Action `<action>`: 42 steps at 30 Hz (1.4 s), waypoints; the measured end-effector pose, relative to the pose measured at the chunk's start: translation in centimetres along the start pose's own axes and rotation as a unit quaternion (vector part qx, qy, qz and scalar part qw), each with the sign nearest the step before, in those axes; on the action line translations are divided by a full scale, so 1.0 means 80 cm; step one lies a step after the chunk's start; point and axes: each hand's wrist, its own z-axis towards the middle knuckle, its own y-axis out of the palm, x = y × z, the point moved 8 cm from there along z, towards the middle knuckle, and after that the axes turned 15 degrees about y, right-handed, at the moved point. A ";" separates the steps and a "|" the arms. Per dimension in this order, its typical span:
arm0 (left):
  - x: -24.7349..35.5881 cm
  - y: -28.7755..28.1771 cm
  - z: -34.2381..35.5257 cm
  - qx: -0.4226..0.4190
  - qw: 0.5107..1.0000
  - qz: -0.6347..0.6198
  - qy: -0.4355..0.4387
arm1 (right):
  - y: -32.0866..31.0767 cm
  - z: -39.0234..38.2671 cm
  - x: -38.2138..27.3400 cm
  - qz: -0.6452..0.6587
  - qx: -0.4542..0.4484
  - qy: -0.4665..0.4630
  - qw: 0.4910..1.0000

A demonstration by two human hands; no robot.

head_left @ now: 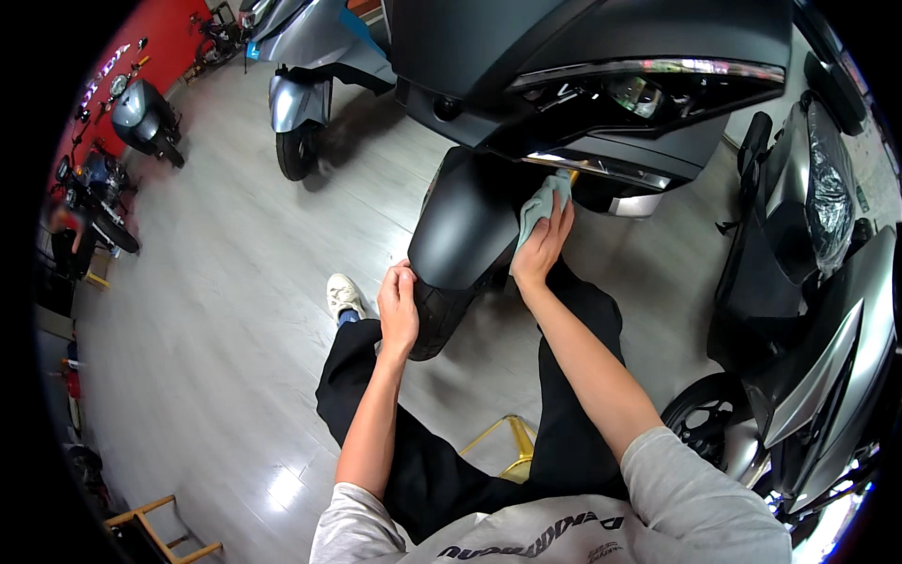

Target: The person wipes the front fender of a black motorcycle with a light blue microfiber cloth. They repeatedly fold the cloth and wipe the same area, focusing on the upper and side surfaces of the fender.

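A dark grey scooter front [592, 42] with a glossy black light strip fills the upper middle. Below it is its matte black front fender [460, 221] over a black tyre [440, 324]. My left hand [399, 305] grips the fender's lower left edge, fingers curled against it beside the tyre. My right hand [543, 240] holds a pale grey-green cloth [540, 202] at the right side of the fender, just under the body panel. The cloth's far end lies partly in shadow.
A silver scooter [301, 99] stands behind at upper left, more two-wheelers [146, 122] along a red wall. A silver-and-black scooter [827, 357] is close on my right. A yellow metal stool [517, 428] is beneath me, a wooden frame [160, 526] at lower left.
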 end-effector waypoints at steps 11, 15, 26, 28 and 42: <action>0.121 -0.095 -0.146 -0.107 0.910 0.386 0.104 | 0.059 -0.065 0.195 0.331 0.018 0.539 0.774; 0.153 -0.150 -0.224 -0.065 0.880 0.471 0.019 | 0.086 -0.087 0.263 0.342 -0.005 0.644 0.684; 0.154 -0.149 -0.317 -0.076 0.918 0.364 -0.136 | 0.104 -0.111 0.305 0.367 -0.090 0.698 0.608; 0.171 -0.138 -0.336 -0.129 0.904 0.389 -0.125 | 0.103 -0.097 0.321 0.350 -0.109 0.705 0.607; 0.221 -0.118 -0.456 -0.110 0.931 0.316 -0.144 | 0.021 -0.046 0.143 0.189 -0.081 0.479 0.853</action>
